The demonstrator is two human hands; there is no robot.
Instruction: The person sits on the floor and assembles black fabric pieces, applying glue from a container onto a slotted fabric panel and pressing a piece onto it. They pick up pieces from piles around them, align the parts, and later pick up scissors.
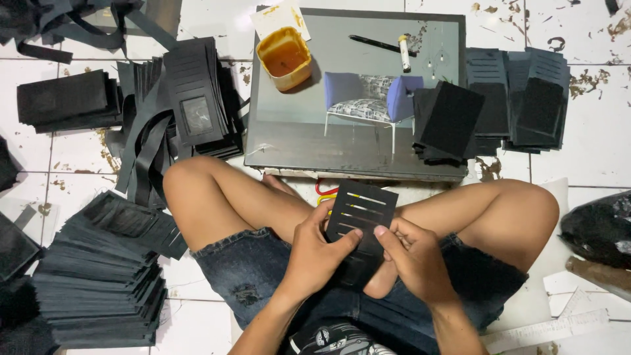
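Both hands, left hand [315,253]; right hand [411,253], pinch black slotted panel [360,210]; stained white tile floor [595,154]

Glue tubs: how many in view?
1. A yellow tub of amber glue sits on the board's top-left corner. Others may be hidden behind the black stacks.

Not much packaging in your view. One open tub [284,58], orange-yellow and squarish, sits upper centre on the corner of a flat board [296,141] printed with a picture of a blue armchair on a grey ground. A paper label or card [276,16], white with yellow stains, lies just behind the tub. No screens or signs.
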